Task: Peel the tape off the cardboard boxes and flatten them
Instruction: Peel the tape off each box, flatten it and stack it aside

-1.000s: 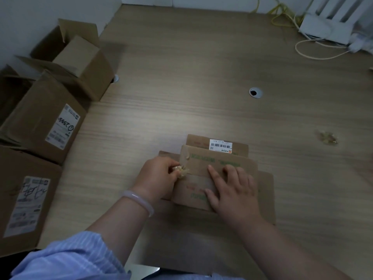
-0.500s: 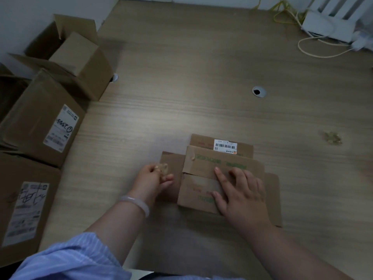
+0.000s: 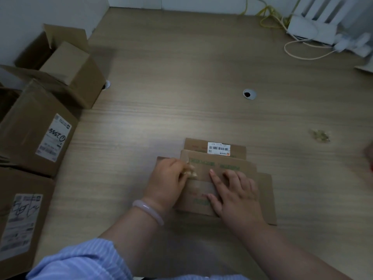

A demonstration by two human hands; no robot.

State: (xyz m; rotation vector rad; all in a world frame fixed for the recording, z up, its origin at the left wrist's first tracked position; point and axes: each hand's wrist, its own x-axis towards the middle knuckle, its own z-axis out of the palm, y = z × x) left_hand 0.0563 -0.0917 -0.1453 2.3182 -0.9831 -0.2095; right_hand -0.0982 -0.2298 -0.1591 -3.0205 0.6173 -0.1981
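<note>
A small brown cardboard box lies flat on the wooden table in front of me, with green print and a white barcode label near its far edge. My right hand presses down flat on its top panel, fingers spread. My left hand is at the box's left edge, fingers pinched on a crumpled piece of clear tape that touches the cardboard.
Several more cardboard boxes stand at the left: an open one, one with a white shipping label and one at the near corner. A wad of peeled tape lies at the right. A grommet hole and cables lie farther back.
My left hand pulled left away from the box with the tape wad, then came back to the box's left edge. My right hand stayed pressed on the box.
</note>
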